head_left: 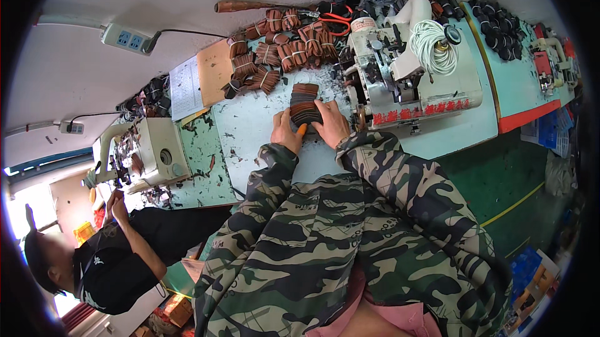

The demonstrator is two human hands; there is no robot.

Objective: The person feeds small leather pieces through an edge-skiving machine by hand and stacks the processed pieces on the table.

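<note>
A stack of thin brown and dark strips lies on the pale worktable in front of me, fanned in layers. My left hand grips its left side, fingers bent against the edge. An orange cover shows at a fingertip by the stack's near end, apparently on my left thumb. On the opposite side my right hand presses with thumb and fingers, so the stack is held between both hands. What lies under the fingers is hidden.
Banded bundles of brown strips crowd the table's back, near orange-handled scissors. A sewing-type machine with coiled white cord stands close on my right. At left, a co-worker sits at another machine.
</note>
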